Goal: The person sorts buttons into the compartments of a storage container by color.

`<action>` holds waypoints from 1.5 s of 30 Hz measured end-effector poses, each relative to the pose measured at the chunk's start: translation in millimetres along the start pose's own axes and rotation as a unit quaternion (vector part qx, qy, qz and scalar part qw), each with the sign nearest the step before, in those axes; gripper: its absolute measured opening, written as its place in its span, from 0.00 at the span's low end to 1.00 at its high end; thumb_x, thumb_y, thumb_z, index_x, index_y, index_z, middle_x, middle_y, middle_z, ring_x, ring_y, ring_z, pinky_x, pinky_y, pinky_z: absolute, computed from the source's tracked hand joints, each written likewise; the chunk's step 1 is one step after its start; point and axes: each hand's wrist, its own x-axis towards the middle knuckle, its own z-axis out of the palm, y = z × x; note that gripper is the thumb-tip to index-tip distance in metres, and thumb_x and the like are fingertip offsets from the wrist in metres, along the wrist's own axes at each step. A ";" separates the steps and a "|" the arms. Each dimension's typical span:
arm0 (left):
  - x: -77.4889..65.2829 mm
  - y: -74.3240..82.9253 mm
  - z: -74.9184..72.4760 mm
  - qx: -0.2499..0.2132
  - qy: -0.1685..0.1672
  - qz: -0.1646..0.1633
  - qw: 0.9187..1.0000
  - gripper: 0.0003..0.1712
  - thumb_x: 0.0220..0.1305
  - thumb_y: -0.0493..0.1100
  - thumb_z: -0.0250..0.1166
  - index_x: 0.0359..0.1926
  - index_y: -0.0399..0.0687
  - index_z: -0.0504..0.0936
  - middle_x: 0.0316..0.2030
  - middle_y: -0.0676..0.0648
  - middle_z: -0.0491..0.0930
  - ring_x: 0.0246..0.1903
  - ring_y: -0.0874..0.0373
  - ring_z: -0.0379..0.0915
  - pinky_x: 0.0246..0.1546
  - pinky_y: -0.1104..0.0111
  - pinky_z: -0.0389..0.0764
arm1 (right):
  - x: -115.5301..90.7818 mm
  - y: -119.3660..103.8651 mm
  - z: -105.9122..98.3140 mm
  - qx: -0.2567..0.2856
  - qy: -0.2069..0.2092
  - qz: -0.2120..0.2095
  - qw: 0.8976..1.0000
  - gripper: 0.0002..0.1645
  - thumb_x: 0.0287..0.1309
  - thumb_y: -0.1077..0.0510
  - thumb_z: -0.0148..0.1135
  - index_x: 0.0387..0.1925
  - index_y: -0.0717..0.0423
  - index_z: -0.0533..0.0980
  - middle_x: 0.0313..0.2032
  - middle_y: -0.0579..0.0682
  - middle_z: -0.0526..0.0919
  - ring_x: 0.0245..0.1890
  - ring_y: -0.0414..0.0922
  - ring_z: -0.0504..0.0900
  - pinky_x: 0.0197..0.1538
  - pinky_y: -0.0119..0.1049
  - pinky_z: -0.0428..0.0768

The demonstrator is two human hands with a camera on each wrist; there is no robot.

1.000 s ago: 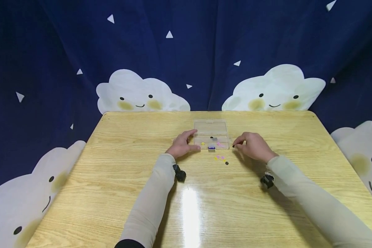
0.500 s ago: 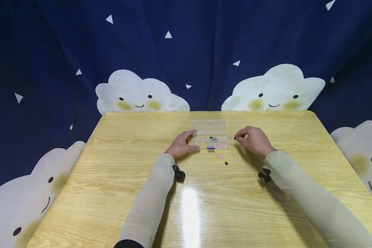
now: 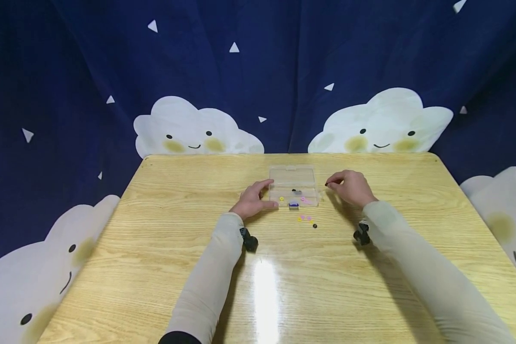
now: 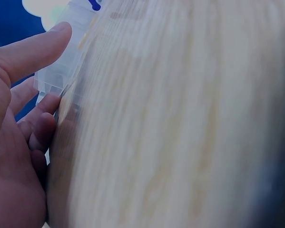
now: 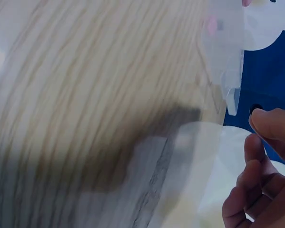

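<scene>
A clear plastic box (image 3: pixel 292 175) lies with its lid tipped back on the wooden table. Inside are a yellow ring-like piece (image 3: pixel 281 198), a pink piece (image 3: pixel 303 198) and a black piece (image 3: pixel 294 190). My left hand (image 3: pixel 253 199) holds the box at its left side, thumb by the front corner. To the right of the box, my right hand (image 3: pixel 349 185) pinches a small black disc (image 5: pixel 255 109) between thumb and fingertip, above the table. The rest of the disc is hidden by the thumb.
Several small pink and yellow pieces (image 3: pixel 309 218) and one black disc (image 3: pixel 315 226) lie in front of the box. A blue item (image 3: pixel 293 204) is at the box's front edge. A dark blue curtain (image 3: pixel 284 71) with clouds hangs behind the table (image 3: pixel 189 191).
My right hand has moved away from me, toward the back of the table, still pinching the black disc. The left hand and the box stay in place.
</scene>
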 end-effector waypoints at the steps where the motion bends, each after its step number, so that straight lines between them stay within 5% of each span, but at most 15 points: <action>1: -0.1 0.1 -0.2 -0.001 0.000 0.000 1.000 0.47 0.58 0.51 0.74 0.75 0.64 0.61 0.66 0.47 0.69 0.53 0.49 0.65 0.58 0.55 0.69 | 0.9 -1.7 0.3 0.001 -0.001 -0.002 1.000 0.11 0.65 0.58 0.61 0.41 0.57 0.86 0.42 0.60 0.87 0.41 0.54 0.82 0.44 0.47 0.75; 22: 0.3 -0.5 1.0 -0.009 0.004 0.006 1.000 0.47 0.57 0.51 0.74 0.75 0.63 0.62 0.67 0.46 0.69 0.53 0.49 0.66 0.58 0.54 0.70 | 21.5 -52.1 8.3 0.012 -0.032 -0.034 0.999 0.11 0.64 0.58 0.61 0.39 0.58 0.87 0.38 0.56 0.88 0.39 0.51 0.83 0.46 0.48 0.78; 36: 1.4 0.3 -1.3 0.004 0.012 0.015 1.000 0.47 0.56 0.52 0.75 0.74 0.61 0.63 0.64 0.46 0.71 0.50 0.50 0.66 0.54 0.56 0.70 | 35.3 -93.8 26.6 -0.036 -0.057 -0.071 0.995 0.08 0.61 0.58 0.64 0.34 0.54 0.87 0.35 0.52 0.89 0.36 0.47 0.83 0.45 0.44 0.81; 45: 1.8 -1.1 0.0 0.021 0.013 0.015 1.000 0.47 0.56 0.53 0.75 0.74 0.60 0.63 0.62 0.46 0.72 0.49 0.50 0.66 0.52 0.57 0.69 | 34.6 -99.6 34.0 -0.043 -0.064 -0.072 0.994 0.07 0.61 0.58 0.65 0.34 0.53 0.88 0.37 0.52 0.89 0.37 0.46 0.84 0.46 0.44 0.82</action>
